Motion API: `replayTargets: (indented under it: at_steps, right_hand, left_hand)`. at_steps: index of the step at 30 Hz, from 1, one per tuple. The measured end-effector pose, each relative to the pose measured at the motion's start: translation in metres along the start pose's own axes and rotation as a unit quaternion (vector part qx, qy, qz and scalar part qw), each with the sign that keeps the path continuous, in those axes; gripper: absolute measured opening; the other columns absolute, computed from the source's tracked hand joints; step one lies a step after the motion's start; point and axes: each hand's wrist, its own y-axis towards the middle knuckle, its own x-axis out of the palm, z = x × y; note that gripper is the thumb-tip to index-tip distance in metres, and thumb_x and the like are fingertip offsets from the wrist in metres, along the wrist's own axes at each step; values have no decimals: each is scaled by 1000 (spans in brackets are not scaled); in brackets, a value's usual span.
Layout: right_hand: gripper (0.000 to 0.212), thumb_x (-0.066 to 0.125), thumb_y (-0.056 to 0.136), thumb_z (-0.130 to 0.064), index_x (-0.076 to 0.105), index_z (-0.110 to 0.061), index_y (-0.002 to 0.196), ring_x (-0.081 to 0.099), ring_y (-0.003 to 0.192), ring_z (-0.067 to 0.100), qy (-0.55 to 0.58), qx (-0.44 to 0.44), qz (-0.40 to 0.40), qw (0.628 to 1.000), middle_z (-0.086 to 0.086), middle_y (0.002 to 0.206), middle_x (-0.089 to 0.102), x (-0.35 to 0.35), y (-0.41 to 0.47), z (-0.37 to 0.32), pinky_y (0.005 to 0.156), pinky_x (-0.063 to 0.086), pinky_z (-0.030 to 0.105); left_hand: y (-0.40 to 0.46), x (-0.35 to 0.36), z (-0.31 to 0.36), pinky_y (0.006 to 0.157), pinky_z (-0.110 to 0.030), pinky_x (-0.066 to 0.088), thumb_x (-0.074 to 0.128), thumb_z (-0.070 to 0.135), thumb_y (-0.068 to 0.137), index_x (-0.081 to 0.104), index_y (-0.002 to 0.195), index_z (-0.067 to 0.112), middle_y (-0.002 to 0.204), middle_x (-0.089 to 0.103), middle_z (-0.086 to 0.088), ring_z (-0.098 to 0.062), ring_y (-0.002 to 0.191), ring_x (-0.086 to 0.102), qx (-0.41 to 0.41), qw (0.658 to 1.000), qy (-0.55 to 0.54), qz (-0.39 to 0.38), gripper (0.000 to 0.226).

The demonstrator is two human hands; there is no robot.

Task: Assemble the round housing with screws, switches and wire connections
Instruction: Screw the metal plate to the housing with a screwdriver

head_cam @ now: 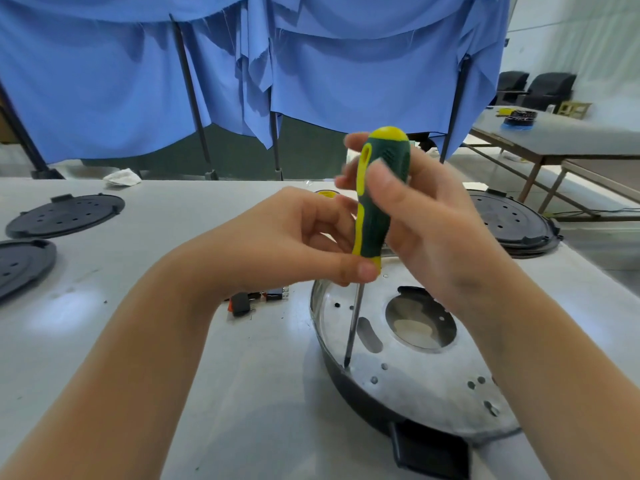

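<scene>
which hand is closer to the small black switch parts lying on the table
Left. The left hand pinches the screwdriver just above and right of the switch parts; the right hand holds the handle farther right, over the round housing.

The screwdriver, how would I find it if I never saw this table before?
Start at the white table and find the big round silver housing near its front edge. Standing upright on the housing's left rim is the screwdriver, held by the left hand low on the handle and the right hand higher up. Its green and yellow handle is unlike anything else there.
</scene>
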Motion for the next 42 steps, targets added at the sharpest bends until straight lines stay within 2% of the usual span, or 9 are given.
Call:
replayTargets:
  at_steps: [4, 9, 12, 16, 21, 24, 29, 38, 42]
  right_hand:
    - [39, 40, 88, -16, 53, -9, 124, 62, 113, 23, 115, 50, -81, 989, 11, 124, 63, -7, 2, -7, 97, 50, 38]
    - [26, 64, 78, -14, 64, -21, 103, 69, 91, 21, 49, 11, -41, 998, 5, 101, 70, -4, -2, -2, 77, 54, 33]
    - [22, 74, 69, -14, 60, -30, 78, 64, 75, 17, 23, -17, -7, 1000, -3, 80, 65, 0, -1, 0, 70, 52, 32]
    - [34, 80, 63, -16, 51, -24, 79, 58, 67, 7, -35, -63, 65, 995, -10, 69, 61, 2, -3, -1, 65, 49, 23]
    - [44, 84, 62, -16, 47, -18, 87, 58, 66, -2, -107, -82, 109, 985, -4, 78, 57, 9, -5, -2, 61, 47, 13]
    - [48, 81, 65, -16, 44, -15, 95, 56, 70, 4, -99, -79, 101, 987, 3, 83, 54, 13, -5, -2, 65, 48, 17]
    - [44, 45, 86, -24, 48, -15, 129, 64, 108, 19, 84, 8, -29, 996, 8, 120, 64, 3, -2, -7, 97, 49, 37]
    - [29, 58, 82, -15, 60, -21, 110, 70, 92, 21, 93, 32, -51, 994, 5, 101, 71, -1, -3, -3, 70, 55, 32]
    - [21, 65, 77, -13, 60, -25, 93, 61, 82, 28, 73, 17, -37, 996, 4, 86, 64, 0, -3, -1, 70, 46, 48]
  left_hand:
    - [-3, -3, -3, 87, -31, 57, 69, 15, 76, 68, 108, 5, 103, 75, -5, -22, 98, 72, 6, 999, -27, -42, 34]
    - [-5, -10, -5, 97, -34, 52, 65, 10, 86, 66, 118, 10, 116, 72, -5, -21, 112, 66, 4, 994, -45, -99, 32]
    - [-3, -7, -1, 86, -28, 56, 83, 25, 70, 72, 105, 17, 107, 74, 0, -20, 100, 71, -11, 998, -21, -63, 38]
    - [3, 0, -1, 70, -28, 58, 89, 43, 43, 70, 94, 7, 80, 75, -6, -18, 72, 72, -18, 999, 27, 40, 66]
    - [4, 5, 1, 76, -36, 60, 90, 37, 53, 70, 105, 16, 95, 73, -13, -24, 80, 72, 9, 999, 39, 32, 60]
    - [5, 7, 1, 85, -50, 57, 88, 29, 59, 70, 103, 13, 98, 72, -21, -34, 91, 71, 15, 999, 32, 29, 50]
    - [3, 2, -2, 89, -31, 56, 77, 23, 71, 75, 100, 14, 98, 76, -1, -21, 91, 74, 11, 1000, 12, -9, 30]
    - [-2, -8, -11, 94, -35, 53, 68, 15, 86, 65, 119, 13, 118, 70, -9, -25, 113, 65, 10, 989, -92, -114, 33]
    - [0, -5, -6, 91, -36, 55, 73, 20, 78, 70, 112, 19, 115, 72, -6, -25, 110, 67, 4, 990, -86, -114, 34]
